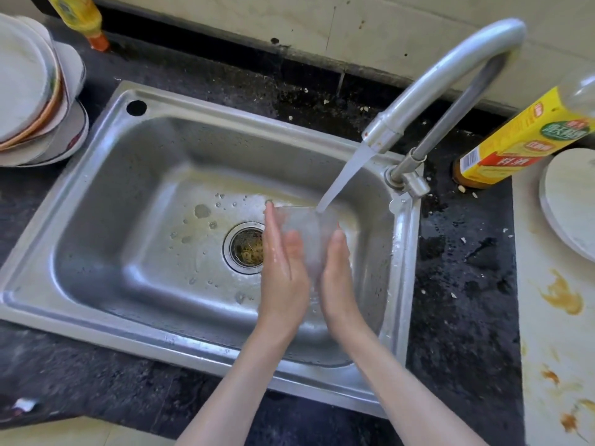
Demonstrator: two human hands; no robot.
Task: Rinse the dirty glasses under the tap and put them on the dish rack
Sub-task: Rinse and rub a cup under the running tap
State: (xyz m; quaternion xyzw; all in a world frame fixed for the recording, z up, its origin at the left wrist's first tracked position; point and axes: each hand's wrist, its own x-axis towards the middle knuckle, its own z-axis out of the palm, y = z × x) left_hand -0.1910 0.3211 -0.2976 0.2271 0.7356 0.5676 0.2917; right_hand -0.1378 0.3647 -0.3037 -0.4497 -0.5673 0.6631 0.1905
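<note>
A clear glass point(306, 233) is held over the steel sink point(122, 175), pressed between my two palms. My left hand point(281, 268) lies flat against its left side. My right hand point(336, 272) presses on its right side. The curved steel tap point(444, 69) is running, and its stream of water point(344, 175) falls into the glass's open mouth. The glass is blurred and its lower part is hidden between my hands. No dish rack is in view.
A drain strainer point(246, 247) with food scraps sits left of my hands. White plates point(35, 98) are stacked at the far left on the dark counter. A yellow-labelled bottle point(515, 140) and a round white board point(570, 201) are at the right; another bottle point(80, 17) stands at the back left.
</note>
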